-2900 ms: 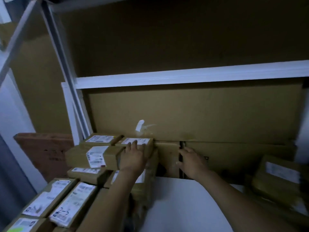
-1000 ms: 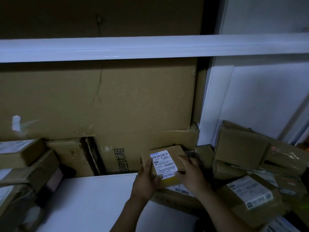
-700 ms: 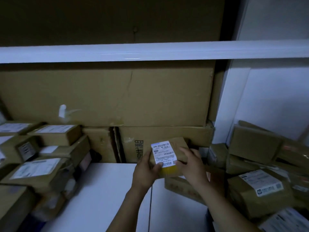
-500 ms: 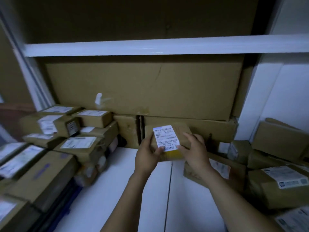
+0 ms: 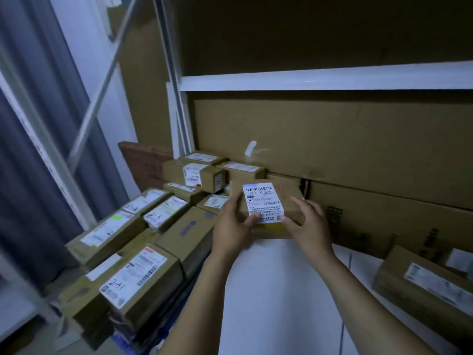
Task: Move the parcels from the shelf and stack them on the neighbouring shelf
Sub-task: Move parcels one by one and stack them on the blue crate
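I hold a small brown cardboard parcel (image 5: 284,198) with a white barcode label on top, above the white shelf board (image 5: 276,290). My left hand (image 5: 231,229) grips its left edge and my right hand (image 5: 311,224) grips its right edge. To the left lies a stack of several labelled brown parcels (image 5: 143,239), the nearest of them just left of the held parcel. At the lower right another labelled parcel (image 5: 422,283) rests on the shelf.
Large flat cardboard sheets (image 5: 332,139) line the back of the shelf. A white shelf beam (image 5: 320,79) runs overhead. White metal uprights and a diagonal brace (image 5: 102,73) stand at the left, with a grey curtain (image 5: 23,124) beyond them.
Both hands carried the labelled parcel from the pile on the right leftward across the shelf. The view swung left, and the stack on the left is now close by.
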